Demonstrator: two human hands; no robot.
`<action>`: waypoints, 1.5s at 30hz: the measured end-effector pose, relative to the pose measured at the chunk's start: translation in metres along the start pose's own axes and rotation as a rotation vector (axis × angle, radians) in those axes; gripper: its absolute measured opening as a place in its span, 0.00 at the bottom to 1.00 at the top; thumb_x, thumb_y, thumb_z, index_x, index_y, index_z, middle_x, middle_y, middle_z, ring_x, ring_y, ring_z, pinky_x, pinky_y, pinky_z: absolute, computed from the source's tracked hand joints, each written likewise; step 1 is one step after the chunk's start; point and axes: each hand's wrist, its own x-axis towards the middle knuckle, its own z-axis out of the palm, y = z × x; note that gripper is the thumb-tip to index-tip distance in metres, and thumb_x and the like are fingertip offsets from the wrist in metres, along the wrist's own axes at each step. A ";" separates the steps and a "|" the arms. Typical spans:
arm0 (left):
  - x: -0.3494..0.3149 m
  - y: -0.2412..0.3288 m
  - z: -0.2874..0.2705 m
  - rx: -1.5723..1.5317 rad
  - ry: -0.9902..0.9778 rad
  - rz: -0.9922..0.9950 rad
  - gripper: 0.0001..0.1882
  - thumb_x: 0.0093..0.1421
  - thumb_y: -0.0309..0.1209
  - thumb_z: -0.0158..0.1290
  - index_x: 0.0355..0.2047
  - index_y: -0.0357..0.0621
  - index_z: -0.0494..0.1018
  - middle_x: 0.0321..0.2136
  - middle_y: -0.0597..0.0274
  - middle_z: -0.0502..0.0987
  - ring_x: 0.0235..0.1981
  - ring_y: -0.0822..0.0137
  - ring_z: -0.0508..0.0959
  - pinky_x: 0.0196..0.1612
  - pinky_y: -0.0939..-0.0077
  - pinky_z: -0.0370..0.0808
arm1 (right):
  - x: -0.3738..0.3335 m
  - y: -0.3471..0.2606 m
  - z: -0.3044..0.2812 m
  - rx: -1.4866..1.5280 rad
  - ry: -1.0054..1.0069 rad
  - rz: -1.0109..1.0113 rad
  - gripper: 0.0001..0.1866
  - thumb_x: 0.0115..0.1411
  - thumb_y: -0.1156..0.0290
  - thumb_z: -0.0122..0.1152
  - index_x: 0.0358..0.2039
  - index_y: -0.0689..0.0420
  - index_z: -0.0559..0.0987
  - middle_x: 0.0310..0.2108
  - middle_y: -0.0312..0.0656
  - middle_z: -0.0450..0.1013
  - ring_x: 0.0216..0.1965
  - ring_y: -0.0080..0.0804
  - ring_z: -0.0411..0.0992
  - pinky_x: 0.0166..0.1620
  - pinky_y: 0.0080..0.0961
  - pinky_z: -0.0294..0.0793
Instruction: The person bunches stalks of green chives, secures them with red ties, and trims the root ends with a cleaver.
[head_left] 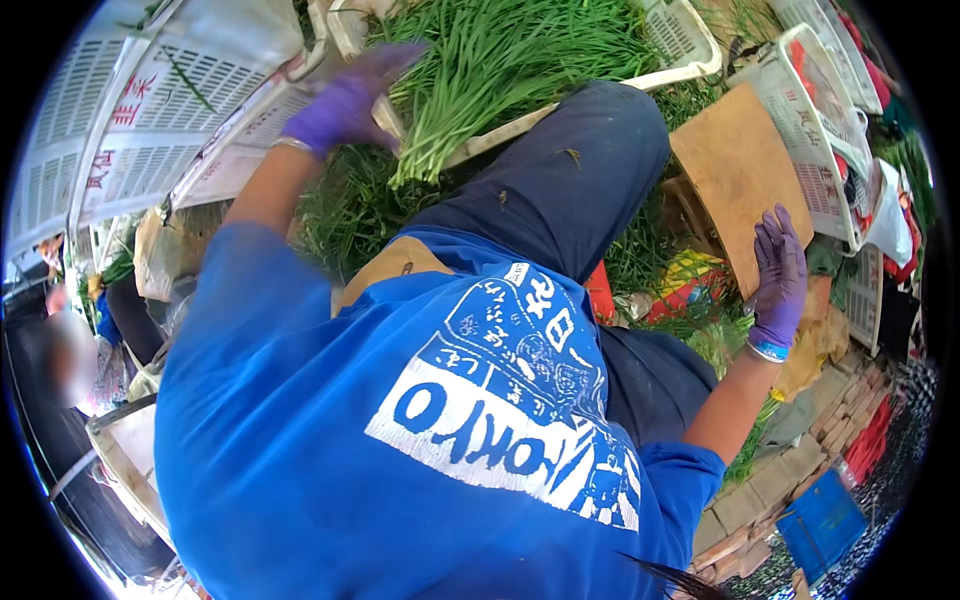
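Note:
A heap of long green garlic chives (520,60) fills a white plastic crate (688,68), their pale cut ends pointing toward me at the near left corner. My left hand (345,105), in a purple glove, is over that corner of the crate beside the chives. Its fingers are blurred but look stretched out, with the thumb apart and nothing held. Off to the right, my right hand (778,280) wears a purple glove too. Its fingers are extended and hold nothing. They are next to the edge of a brown board (735,165).
White slatted crates (130,120) stand at the left, and another crate (805,130) stands at the right. Loose green leaves (345,205) lie around my legs. A red and yellow bag (690,285) is between my knees and the board. A blue flat object (822,522) lies on the brick paving at lower right.

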 end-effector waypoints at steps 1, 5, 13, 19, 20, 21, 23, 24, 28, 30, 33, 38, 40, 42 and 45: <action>0.004 0.008 0.005 0.149 -0.159 0.131 0.57 0.28 0.37 0.67 0.59 0.52 0.46 0.59 0.55 0.50 0.60 0.55 0.51 0.61 0.59 0.46 | 0.000 -0.005 0.007 -0.042 -0.025 0.014 0.19 0.61 0.69 0.42 0.51 0.65 0.64 0.45 0.45 0.67 0.45 0.28 0.67 0.50 0.22 0.65; 0.010 0.011 0.044 0.470 -0.316 0.582 0.57 0.26 0.33 0.65 0.59 0.58 0.47 0.58 0.56 0.51 0.60 0.56 0.51 0.61 0.55 0.46 | -0.017 -0.017 0.046 -0.156 -0.149 -0.037 0.18 0.60 0.72 0.42 0.49 0.66 0.66 0.46 0.47 0.67 0.45 0.30 0.68 0.51 0.24 0.64; 0.035 0.015 0.083 0.027 -0.374 0.642 0.53 0.23 0.25 0.59 0.57 0.52 0.52 0.50 0.54 0.63 0.55 0.58 0.61 0.59 0.58 0.51 | -0.051 0.004 0.055 -0.300 -0.233 0.066 0.19 0.57 0.74 0.45 0.49 0.66 0.67 0.48 0.46 0.66 0.47 0.31 0.66 0.53 0.26 0.60; 0.016 0.007 0.120 -0.423 0.015 0.410 0.33 0.34 0.22 0.56 0.46 0.44 0.64 0.43 0.54 0.69 0.48 0.56 0.67 0.55 0.62 0.60 | -0.067 0.017 0.058 -0.201 -0.192 0.113 0.18 0.57 0.74 0.45 0.48 0.66 0.67 0.49 0.45 0.65 0.48 0.30 0.65 0.53 0.27 0.61; 0.013 0.006 0.127 -0.523 0.092 0.366 0.29 0.37 0.22 0.56 0.45 0.44 0.65 0.43 0.54 0.69 0.48 0.57 0.68 0.54 0.64 0.62 | -0.069 0.016 0.059 -0.195 -0.181 0.139 0.18 0.58 0.74 0.45 0.48 0.66 0.67 0.48 0.45 0.66 0.47 0.31 0.66 0.53 0.27 0.61; 0.012 0.006 0.130 -0.624 0.169 0.323 0.25 0.41 0.22 0.55 0.43 0.44 0.65 0.43 0.54 0.70 0.47 0.58 0.69 0.53 0.65 0.63 | -0.070 0.018 0.060 -0.168 -0.172 0.136 0.18 0.57 0.74 0.45 0.48 0.65 0.67 0.48 0.45 0.66 0.47 0.31 0.66 0.53 0.26 0.61; 0.015 0.001 0.134 -0.823 0.324 0.201 0.13 0.51 0.24 0.52 0.38 0.42 0.68 0.41 0.56 0.71 0.43 0.62 0.71 0.48 0.71 0.68 | -0.071 0.024 0.061 -0.114 -0.160 0.130 0.17 0.57 0.75 0.45 0.48 0.65 0.68 0.48 0.45 0.67 0.47 0.30 0.66 0.52 0.26 0.61; 0.020 0.001 0.129 -0.907 0.391 0.137 0.11 0.51 0.26 0.52 0.37 0.42 0.69 0.39 0.57 0.72 0.42 0.63 0.72 0.46 0.72 0.69 | -0.071 0.024 0.061 -0.111 -0.165 0.125 0.17 0.57 0.75 0.46 0.48 0.65 0.68 0.47 0.45 0.67 0.47 0.30 0.66 0.52 0.26 0.61; 0.045 -0.009 0.066 -1.184 0.675 -0.139 0.11 0.52 0.25 0.50 0.38 0.41 0.70 0.37 0.60 0.74 0.38 0.69 0.74 0.42 0.77 0.72 | -0.074 0.026 0.057 -0.093 -0.186 0.113 0.17 0.57 0.76 0.46 0.48 0.65 0.68 0.47 0.45 0.67 0.46 0.30 0.66 0.52 0.25 0.61; 0.054 -0.043 0.029 -1.095 0.787 -0.087 0.12 0.53 0.23 0.48 0.40 0.40 0.69 0.38 0.59 0.74 0.39 0.69 0.74 0.43 0.77 0.72 | -0.074 0.027 0.057 -0.094 -0.202 0.110 0.17 0.57 0.76 0.46 0.48 0.64 0.68 0.47 0.45 0.67 0.46 0.30 0.66 0.52 0.25 0.61; 0.065 -0.040 -0.030 -1.463 0.945 -0.038 0.16 0.52 0.19 0.45 0.44 0.36 0.66 0.40 0.55 0.72 0.46 0.61 0.69 0.51 0.70 0.66 | -0.078 0.024 0.054 -0.120 -0.186 0.098 0.18 0.57 0.76 0.46 0.49 0.64 0.68 0.47 0.46 0.67 0.46 0.30 0.66 0.52 0.25 0.61; 0.037 -0.049 -0.122 -1.913 1.034 0.108 0.19 0.51 0.15 0.42 0.46 0.33 0.64 0.43 0.49 0.70 0.52 0.51 0.64 0.56 0.56 0.60 | -0.077 0.028 0.057 -0.077 -0.190 0.070 0.18 0.57 0.77 0.45 0.49 0.64 0.67 0.46 0.45 0.68 0.47 0.30 0.66 0.52 0.26 0.61; 0.033 -0.053 -0.138 -1.920 1.081 0.194 0.20 0.51 0.14 0.41 0.46 0.32 0.63 0.40 0.49 0.71 0.51 0.48 0.64 0.55 0.50 0.59 | -0.078 0.027 0.055 -0.068 -0.185 0.063 0.18 0.56 0.77 0.45 0.49 0.64 0.67 0.46 0.45 0.68 0.47 0.30 0.66 0.52 0.26 0.61; 0.027 -0.049 -0.146 -1.919 0.982 0.334 0.20 0.50 0.15 0.41 0.46 0.31 0.62 0.39 0.50 0.71 0.52 0.48 0.64 0.55 0.50 0.59 | -0.077 0.027 0.054 -0.068 -0.196 0.054 0.18 0.56 0.77 0.45 0.49 0.64 0.67 0.46 0.45 0.68 0.47 0.30 0.66 0.53 0.26 0.61; 0.027 -0.037 -0.155 -1.870 0.924 0.455 0.19 0.50 0.15 0.41 0.45 0.30 0.60 0.37 0.51 0.70 0.51 0.48 0.64 0.55 0.49 0.59 | -0.074 0.022 0.058 -0.078 -0.254 0.044 0.18 0.56 0.77 0.46 0.49 0.64 0.67 0.47 0.44 0.67 0.47 0.30 0.66 0.52 0.26 0.61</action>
